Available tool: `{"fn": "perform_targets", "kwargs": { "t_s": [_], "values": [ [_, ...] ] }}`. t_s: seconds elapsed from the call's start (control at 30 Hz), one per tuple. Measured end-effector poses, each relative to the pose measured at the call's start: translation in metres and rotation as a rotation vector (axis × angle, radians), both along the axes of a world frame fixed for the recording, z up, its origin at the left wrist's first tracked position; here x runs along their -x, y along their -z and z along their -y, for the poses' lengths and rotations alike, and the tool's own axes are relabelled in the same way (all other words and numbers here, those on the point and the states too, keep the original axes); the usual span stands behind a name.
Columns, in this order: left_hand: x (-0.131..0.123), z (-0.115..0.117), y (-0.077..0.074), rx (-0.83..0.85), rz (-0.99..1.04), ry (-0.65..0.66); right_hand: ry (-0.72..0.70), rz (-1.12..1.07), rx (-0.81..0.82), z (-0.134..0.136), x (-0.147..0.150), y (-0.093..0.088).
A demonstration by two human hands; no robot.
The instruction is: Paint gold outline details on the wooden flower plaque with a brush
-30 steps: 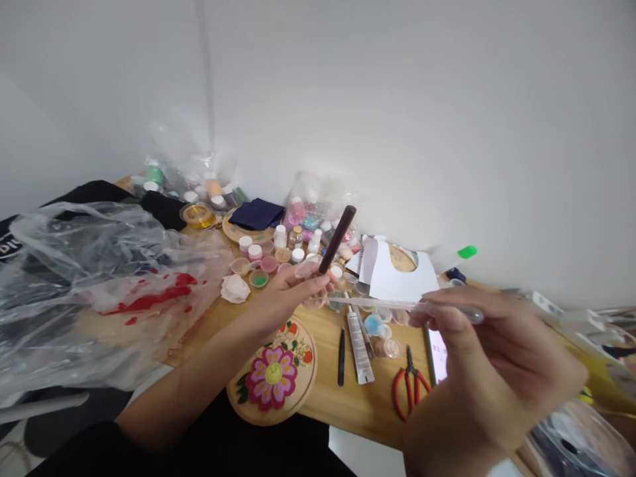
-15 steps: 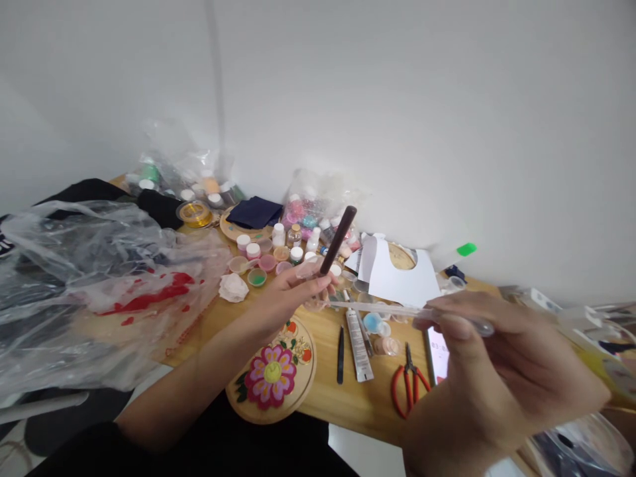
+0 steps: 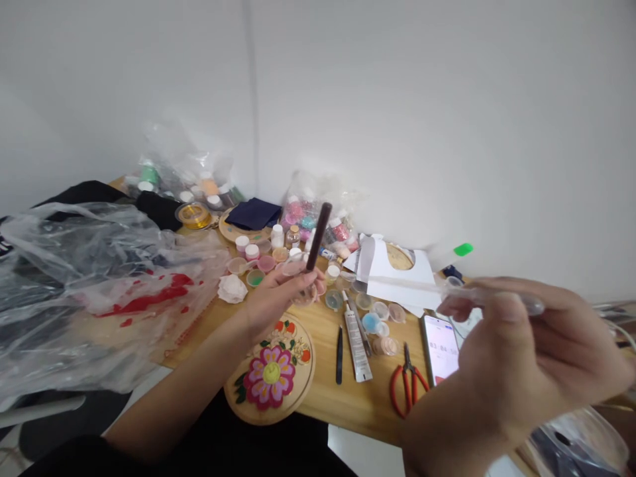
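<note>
My left hand [image 3: 278,296] is closed around a dark brown stick [image 3: 318,237], which stands up tilted from the fingers. A small clear cup, mostly hidden by the fingers, appears to be in that hand too. My right hand [image 3: 527,351] grips a clear plastic dropper [image 3: 412,284] between thumb and fingers, held level above the table. Its thin tip points left toward my left hand, apart from it. Below my left forearm lies a round wooden board [image 3: 305,381] with a pink flower and orange fruit design.
On the wooden table [image 3: 322,397] lie black tweezers [image 3: 339,354], a glue tube [image 3: 356,341], orange-handled pliers [image 3: 408,381], a phone [image 3: 440,351] and several small cups. A plastic bag [image 3: 99,278] covers the left side; white cut paper [image 3: 397,285] lies at the back.
My right hand has moved right and slightly up, drawing the dropper's tip away from my left hand. My left hand, still holding the brown stick, has shifted a little left.
</note>
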State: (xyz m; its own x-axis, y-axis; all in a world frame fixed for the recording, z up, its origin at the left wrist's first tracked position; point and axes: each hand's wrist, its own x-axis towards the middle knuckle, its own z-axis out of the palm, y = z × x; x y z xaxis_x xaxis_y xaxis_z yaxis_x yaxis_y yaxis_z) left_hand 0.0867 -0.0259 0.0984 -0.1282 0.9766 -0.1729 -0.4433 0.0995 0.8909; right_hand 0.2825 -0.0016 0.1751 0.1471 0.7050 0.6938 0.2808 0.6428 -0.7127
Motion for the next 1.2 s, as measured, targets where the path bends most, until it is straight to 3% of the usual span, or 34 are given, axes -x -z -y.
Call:
{"fn": "perform_targets", "kwargs": {
  "t_s": [0.07, 0.17, 0.3, 0.4, 0.63, 1.2],
  "values": [
    [0.004, 0.000, 0.003, 0.022, 0.004, -0.070, 0.090, -0.085, -0.099, -0.013, -0.002, 0.004],
    [0.008, 0.001, 0.008, 0.019, 0.017, -0.110, 0.099, 0.002, -0.010, -0.039, -0.010, 0.015],
    [0.011, 0.004, 0.012, 0.016, 0.025, -0.118, 0.034, 0.390, 0.277, -0.070, -0.021, 0.032],
    [0.011, 0.006, 0.011, 0.022, 0.041, -0.122, -0.015, 0.646, 0.403, -0.083, -0.018, 0.040],
    [0.012, 0.010, 0.013, 0.029, 0.033, -0.116, -0.084, 0.883, 0.487, -0.091, -0.009, 0.045],
    [0.013, 0.008, 0.018, 0.066, 0.058, -0.112, 0.024, 1.065, 0.366, -0.093, -0.011, 0.049]
  ]
}}
